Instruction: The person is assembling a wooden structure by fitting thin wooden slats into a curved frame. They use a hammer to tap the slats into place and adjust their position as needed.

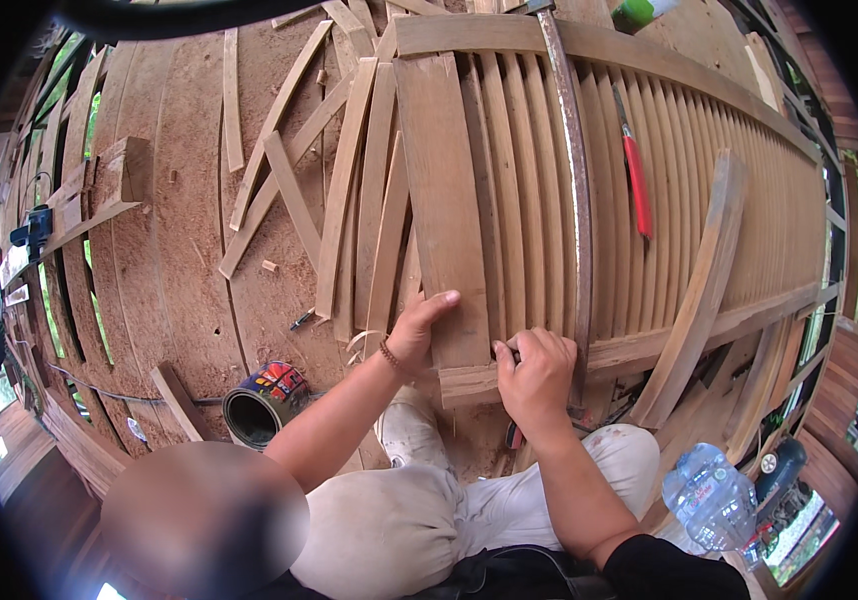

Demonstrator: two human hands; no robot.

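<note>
A louvered wooden panel [639,300] with many slanted slats lies before me. My left hand [417,332] grips the near end of its wide left-hand board [446,200], thumb on top and fingers hidden beyond the edge. My right hand [539,372] is closed at the panel's near corner, over the near rail [629,350]. Something small and dark shows at its fingertips, too little to name. Just right of that hand, a long rusty metal bar clamp [579,220] crosses the panel. A red-handled saw or knife [637,185] rests on the slats.
Loose wooden strips [349,190] lie heaped left of the panel amid sawdust. A curved wooden piece [694,290] leans across its right part. An open tin can [259,410] stands by my left forearm. Clear plastic bottles [709,495] are at lower right, a blue power tool [34,228] far left.
</note>
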